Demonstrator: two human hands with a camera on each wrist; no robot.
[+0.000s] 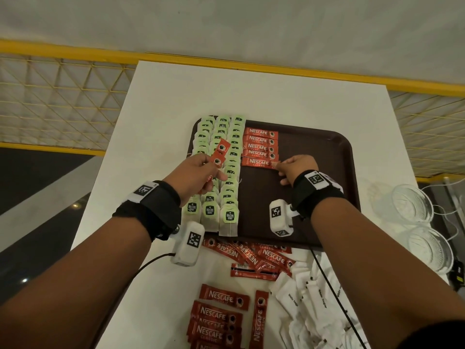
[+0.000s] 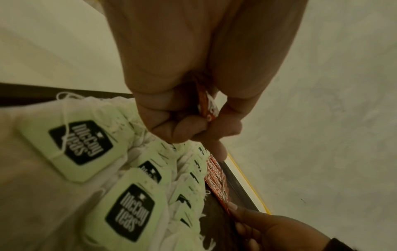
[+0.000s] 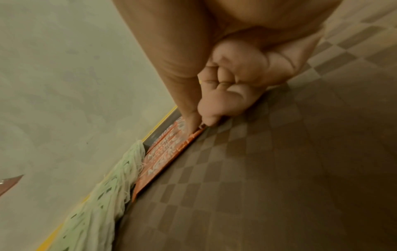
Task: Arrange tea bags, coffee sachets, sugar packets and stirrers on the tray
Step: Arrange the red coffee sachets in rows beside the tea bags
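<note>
A dark brown tray [image 1: 314, 147] carries three columns of green-tagged tea bags [image 1: 230, 215] [image 2: 128, 212] [image 3: 103, 195] on its left side. Beside them lies a column of red coffee sachets. My left hand [image 1: 214, 170] [image 2: 193, 127] hovers over the tea bags and grips a few red sachets [image 1: 221, 153] [image 2: 208, 105] that stick up from the fist. My right hand [image 1: 276, 167] [image 3: 199, 122] is low on the tray, and two fingertips pinch the right end of the nearest sachet [image 1: 255, 162] [image 3: 163, 163] in the column.
Loose red sachets [image 1: 221, 316] and a heap of white sugar packets [image 1: 314, 298] lie on the white table [image 1: 176, 96] in front of the tray. Glass bowls [image 1: 412, 205] stand at the right edge. A yellow mesh railing [image 1: 50, 96] runs behind. The tray's right half is bare.
</note>
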